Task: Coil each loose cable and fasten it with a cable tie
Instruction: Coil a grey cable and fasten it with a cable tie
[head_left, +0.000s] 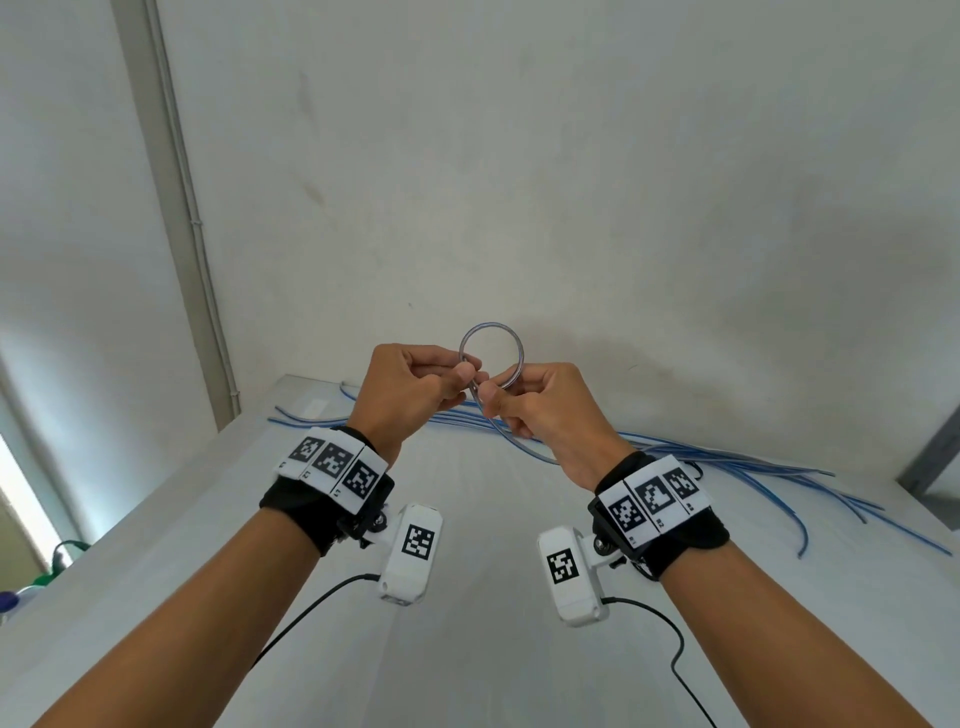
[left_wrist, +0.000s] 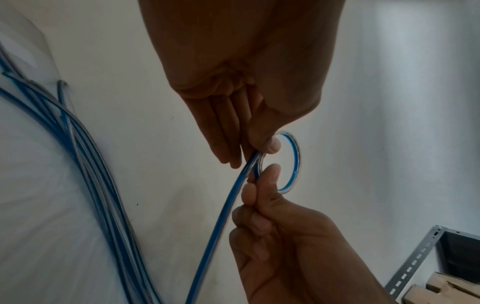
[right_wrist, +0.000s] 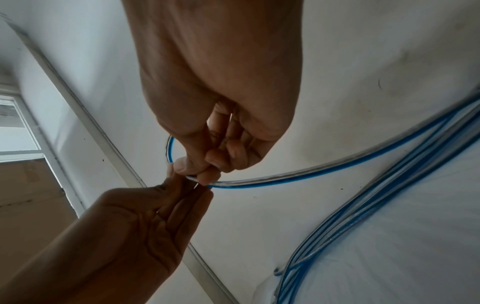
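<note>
Left hand (head_left: 415, 387) and right hand (head_left: 540, 410) are raised above the desk (head_left: 467, 649), each pinching the blue cable (left_wrist: 215, 222) where its first small loop (head_left: 491, 358) crosses itself. The tail runs down to the loose cables (head_left: 727, 460) along the desk's far edge, at the wall. Risk: the springy cable may pop the loop open if either pinch eases. The tail could snag in that bundle. No cable tie in view.

Blue-and-clear cable (head_left: 491, 353) forms one small upright loop above loose cables (head_left: 727, 457).
</note>
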